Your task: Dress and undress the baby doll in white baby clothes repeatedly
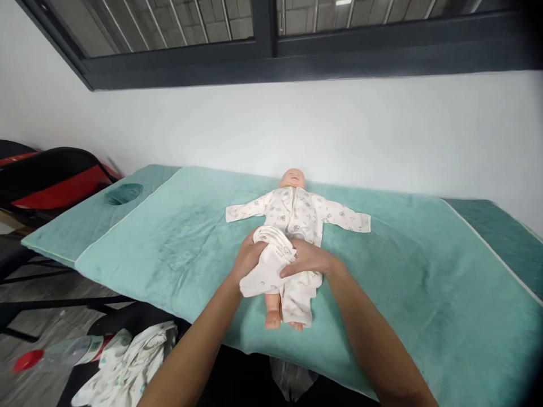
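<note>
A baby doll [292, 178] lies on its back, arms spread in a white printed top [297, 212]. White baby trousers [299, 308] cover one of its legs nearly to the foot, while the other lower leg [272, 311] is bare. Over the doll's lap, both hands are closed on bunched white cloth, which looks like the other trouser leg [265, 271]. My left hand [248, 257] grips the rolled edge from the left side. From the right, my right hand [311, 258] pinches the cloth with its thumb in front. Where this cloth joins the trousers is hidden.
The padded bed with a green cover [190, 226] stands against a white wall under a window. Its left end has a face hole [124, 194]. Black and red chairs [59, 181] stand at left. Crumpled printed cloth [136, 362] and a plastic bottle [68, 351] lie at lower left.
</note>
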`<state>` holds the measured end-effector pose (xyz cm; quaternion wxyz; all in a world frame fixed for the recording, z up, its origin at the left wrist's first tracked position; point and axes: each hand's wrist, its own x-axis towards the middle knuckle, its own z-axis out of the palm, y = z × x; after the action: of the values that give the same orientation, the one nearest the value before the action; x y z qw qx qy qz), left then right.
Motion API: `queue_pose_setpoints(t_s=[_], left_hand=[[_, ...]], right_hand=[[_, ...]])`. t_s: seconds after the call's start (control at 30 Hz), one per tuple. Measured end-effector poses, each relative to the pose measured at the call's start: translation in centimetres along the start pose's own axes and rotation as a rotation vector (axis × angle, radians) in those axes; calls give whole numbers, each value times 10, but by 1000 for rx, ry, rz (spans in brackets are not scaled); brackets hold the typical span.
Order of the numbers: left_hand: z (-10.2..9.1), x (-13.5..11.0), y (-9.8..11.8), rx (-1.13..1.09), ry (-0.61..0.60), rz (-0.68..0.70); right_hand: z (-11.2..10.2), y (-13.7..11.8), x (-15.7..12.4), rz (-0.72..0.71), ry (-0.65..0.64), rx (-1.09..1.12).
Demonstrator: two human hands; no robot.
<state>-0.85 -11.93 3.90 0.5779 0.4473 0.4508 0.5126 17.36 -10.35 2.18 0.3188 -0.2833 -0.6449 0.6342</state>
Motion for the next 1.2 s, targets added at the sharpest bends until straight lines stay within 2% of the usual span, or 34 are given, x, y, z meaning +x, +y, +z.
queue_pose_setpoints(t_s=[0.03,0.1,0.2,0.27,0.33,0.4,0.5,0.57,0.67,0.77,0.9,1.07,1.2], left_hand=[[1,-3,1,24,56,13],[6,-13,3,43,127,33],[18,-37,7,-21,119,8],[25,-60,8,-103,111,-63],[27,-86,8,-186,155,-135],[24,-114,4,-255,229,-190],[13,-149,-7,-322,347,-278],[2,-162,-16,-346,410,-319],[-16,-164,-30,-346,438,-350],[-25,-159,-37,-336,379,-442],[-24,-171,-37,-363,316,-523],[-25,-189,-48,-371,385,-584],[-23,-182,-55,-324,367,-489]], right_hand=[[0,-1,-1,6,-22,-53],[2,0,-2,-13,10,13],[3,5,-3,-58,48,272],[2,7,-3,-57,0,287],[0,3,-3,-31,-94,122],[1,-2,0,1,-178,-150],[10,-10,7,28,-257,-521],[19,-12,10,36,-298,-647],[28,-12,12,37,-338,-702],[32,-10,10,37,-348,-733],[32,-9,6,26,-337,-796],[39,-6,6,70,-375,-794],[43,-4,6,54,-337,-823]])
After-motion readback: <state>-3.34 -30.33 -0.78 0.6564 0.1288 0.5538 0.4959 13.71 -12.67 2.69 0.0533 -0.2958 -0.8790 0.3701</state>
